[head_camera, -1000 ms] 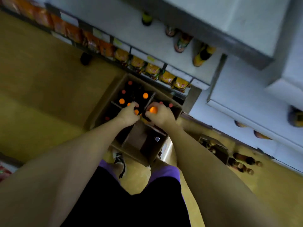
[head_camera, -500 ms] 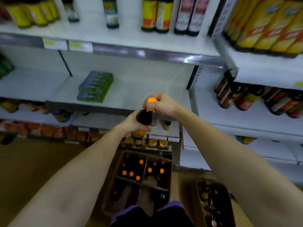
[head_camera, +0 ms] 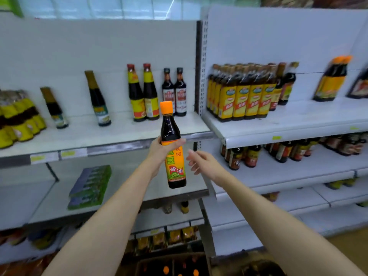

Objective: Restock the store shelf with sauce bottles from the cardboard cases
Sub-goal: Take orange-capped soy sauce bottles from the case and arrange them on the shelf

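one bottle (head_camera: 173,148) is riding in your left hand (head_camera: 159,149) alone, right hand (head_camera: 201,163) hanging open; it's risking slipping.

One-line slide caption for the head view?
Left hand holds an orange-capped sauce bottle upright before the shelf; right hand open beside it.

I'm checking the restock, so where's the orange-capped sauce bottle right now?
In the head view, the orange-capped sauce bottle is centre frame, upright in the left hand, in front of the upper shelf edge; the open right hand is just right of it.
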